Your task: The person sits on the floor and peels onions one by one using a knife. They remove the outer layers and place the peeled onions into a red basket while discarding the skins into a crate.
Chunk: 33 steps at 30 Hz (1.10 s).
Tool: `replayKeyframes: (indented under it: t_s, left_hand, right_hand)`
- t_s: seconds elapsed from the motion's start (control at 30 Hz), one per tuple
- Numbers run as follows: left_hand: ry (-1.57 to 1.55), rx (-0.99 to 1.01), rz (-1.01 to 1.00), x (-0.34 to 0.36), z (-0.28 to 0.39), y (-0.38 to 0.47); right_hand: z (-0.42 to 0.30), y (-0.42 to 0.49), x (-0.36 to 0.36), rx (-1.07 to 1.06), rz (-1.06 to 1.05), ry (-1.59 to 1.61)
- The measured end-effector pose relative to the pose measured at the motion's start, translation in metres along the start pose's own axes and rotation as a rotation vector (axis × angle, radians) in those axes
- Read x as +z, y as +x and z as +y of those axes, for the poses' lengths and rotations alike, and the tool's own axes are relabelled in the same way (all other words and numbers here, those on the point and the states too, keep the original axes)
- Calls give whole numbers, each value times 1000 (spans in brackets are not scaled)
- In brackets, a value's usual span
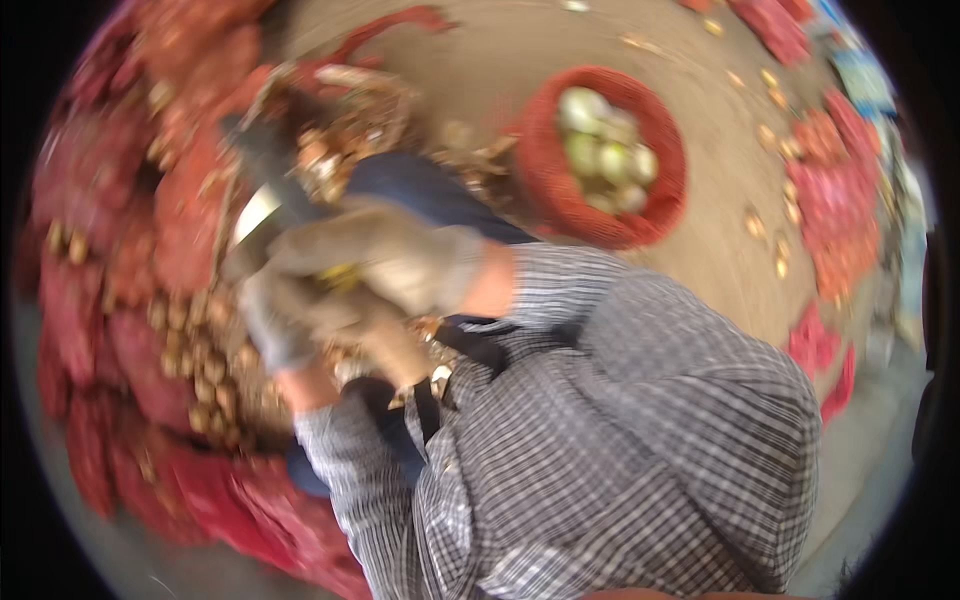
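Both my hands wear dirty pale work gloves and meet close together in front of my knees, badly blurred. My right hand (390, 255) reaches in from the upper side with its fingers bent. My left hand (277, 315) comes from below, almost touching it. Beyond the fingers a dark grey, blade-like piece (277, 169) juts out; whether a hand grips it is unclear. A bright white piece (256, 215), possibly an onion, shows beside it. Between the gloves lies a small yellow patch (341, 276). Blur hides what each hand holds.
A red mesh sack (529, 165) with a rolled rim stands at my right, with several peeled onions (615, 157) inside. Onion skins (390, 112) litter the ground ahead. Filled red mesh sacks (90, 180) and loose onions (202, 375) crowd my left. More onions (754, 223) lie scattered far right.
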<state>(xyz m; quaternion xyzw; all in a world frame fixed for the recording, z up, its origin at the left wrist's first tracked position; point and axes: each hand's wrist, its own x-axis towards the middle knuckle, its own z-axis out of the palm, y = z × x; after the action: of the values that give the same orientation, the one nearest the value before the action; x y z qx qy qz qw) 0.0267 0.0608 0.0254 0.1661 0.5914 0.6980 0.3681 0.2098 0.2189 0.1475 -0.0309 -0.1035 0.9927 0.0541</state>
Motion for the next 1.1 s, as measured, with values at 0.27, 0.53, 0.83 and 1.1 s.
replayKeyframes:
  t_s: [0.27,0.53,0.83,1.1]
  left_hand:
    - [-82,55,-520,183,34,10]
    - [-200,373,489,19,46,-11]
    - [44,-285,1098,-408,5,-9]
    - [1192,-486,824,-578,-71,40]
  right_hand:
    - [-29,-23,14,-418,-309,-161]
    - [-32,38,-14,-65,-108,202]
    - [37,139,7,-29,285,165]
    - [114,167,25,-40,847,-459]
